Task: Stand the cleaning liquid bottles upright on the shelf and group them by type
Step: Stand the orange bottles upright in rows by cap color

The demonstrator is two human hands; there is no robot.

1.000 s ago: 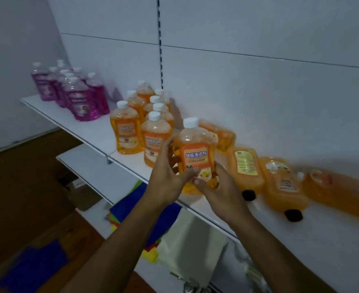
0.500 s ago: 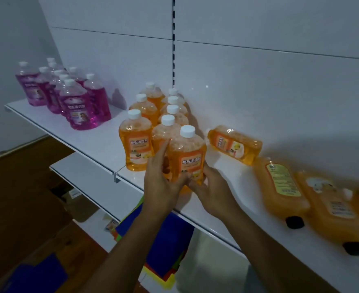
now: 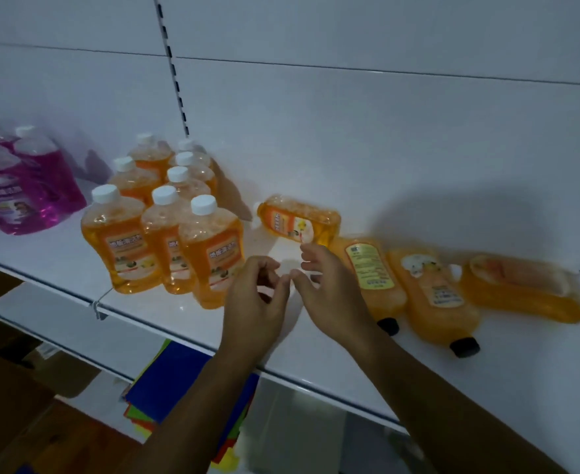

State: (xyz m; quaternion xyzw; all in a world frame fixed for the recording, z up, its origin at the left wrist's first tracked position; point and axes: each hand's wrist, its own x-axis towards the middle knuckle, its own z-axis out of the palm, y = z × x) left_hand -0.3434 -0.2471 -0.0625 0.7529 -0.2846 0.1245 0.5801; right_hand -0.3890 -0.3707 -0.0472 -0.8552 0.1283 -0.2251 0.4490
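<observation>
Orange bottles [image 3: 210, 254], translucent plastic, rounded shoulders, upright.

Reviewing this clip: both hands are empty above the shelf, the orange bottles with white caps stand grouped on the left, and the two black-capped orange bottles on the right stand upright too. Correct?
Not quite. In the head view the two black-capped orange bottles lie on their sides on the shelf, caps toward the front edge. The rest holds: left hand and right hand are empty, and the white-capped orange bottles stand grouped.
</observation>
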